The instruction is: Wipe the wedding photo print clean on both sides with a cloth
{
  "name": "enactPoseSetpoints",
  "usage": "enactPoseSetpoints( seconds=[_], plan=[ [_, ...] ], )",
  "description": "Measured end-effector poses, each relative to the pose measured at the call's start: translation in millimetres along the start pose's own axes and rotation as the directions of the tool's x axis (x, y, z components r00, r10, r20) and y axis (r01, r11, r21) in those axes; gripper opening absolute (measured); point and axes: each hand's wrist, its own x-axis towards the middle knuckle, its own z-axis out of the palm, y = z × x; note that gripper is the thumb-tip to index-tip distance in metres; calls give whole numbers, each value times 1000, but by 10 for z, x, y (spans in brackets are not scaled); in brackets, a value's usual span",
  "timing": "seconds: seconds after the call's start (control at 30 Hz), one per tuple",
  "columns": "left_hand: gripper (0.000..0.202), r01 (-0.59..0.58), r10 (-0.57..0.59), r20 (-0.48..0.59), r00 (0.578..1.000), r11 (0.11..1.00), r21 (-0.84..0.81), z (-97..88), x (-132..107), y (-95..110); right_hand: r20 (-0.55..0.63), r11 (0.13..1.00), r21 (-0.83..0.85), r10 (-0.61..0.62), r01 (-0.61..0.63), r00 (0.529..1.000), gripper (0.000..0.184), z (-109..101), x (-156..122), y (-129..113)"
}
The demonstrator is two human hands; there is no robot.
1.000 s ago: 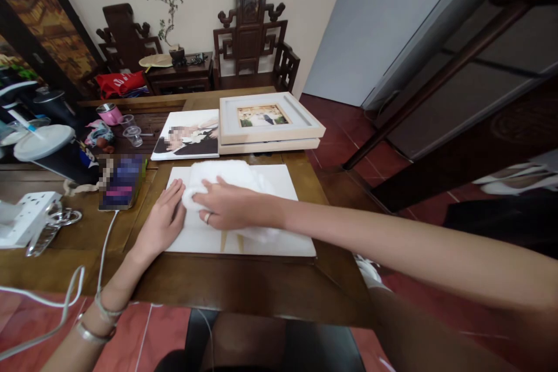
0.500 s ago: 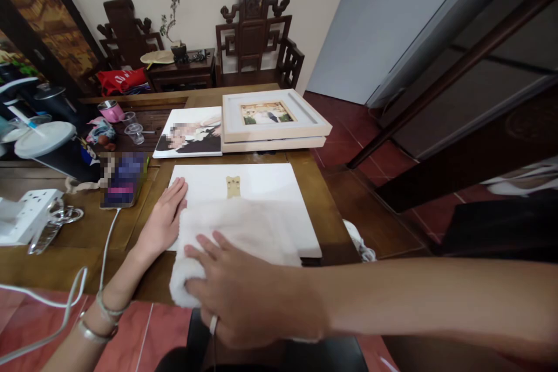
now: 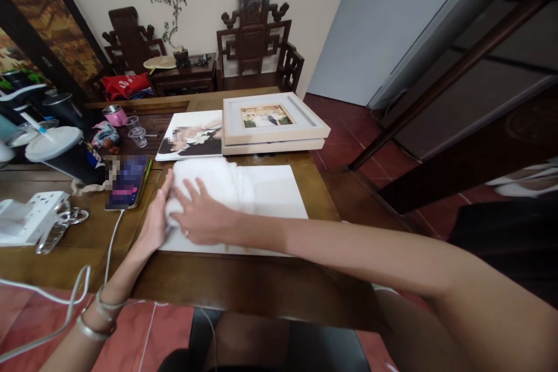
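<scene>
A flat white panel [image 3: 279, 186] lies on the wooden table in front of me. My right hand [image 3: 203, 212] presses a folded, fluffy white towel [image 3: 204, 174] onto the panel's left part, with its fingers spread over the cloth. Along the panel's left edge rests my left hand [image 3: 156, 215], its fingers straight and close beside the towel. My right forearm crosses the panel and hides part of it. Small tan bits, too little seen to name, show at the panel's near edge below that forearm.
Behind the panel lie a photo print [image 3: 192, 133] and two stacked light wood frames [image 3: 272, 122]. To the left are a phone [image 3: 126, 183] on a white cable, a power strip [image 3: 32, 218], a clear hair claw [image 3: 58, 226] and a lidded cup [image 3: 65, 151]. Carved chairs stand beyond.
My right hand and the towel have moved away from me and to the left across the panel. The brass-coloured hanger near its far edge no longer shows. My left hand has tilted onto its side.
</scene>
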Motion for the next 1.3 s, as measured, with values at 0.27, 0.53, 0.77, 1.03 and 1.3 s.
enactPoseSetpoints(
  seconds=[0.27, 0.53, 0.77, 1.03, 1.3],
  plan=[
    [70, 83, -81, 28, 996, 994, -71, 26, 7, -2, 171, 846, 508, -282, 160, 944, 18, -569, -415, -56],
    [59, -138, 83, 169, 982, 927, 349, 108, 4, 12, 184, 755, 587, 225, -290, 957, 18, -661, -62, 797],
    [56, -170, 110, 172, 979, 906, 388, 106, 1, 8, 22, 777, 586, 268, -230, 963, 38, -427, 475, 716],
    [57, -152, 88, 182, 979, 913, 379, 99, 0, 17, 136, 722, 594, 344, -354, 929, 17, -542, 109, 1042],
    [55, -158, 103, 160, 982, 912, 379, 122, 3, 7, 248, 748, 400, 468, -530, 848, 23, -572, -1014, 1350]
  ],
)
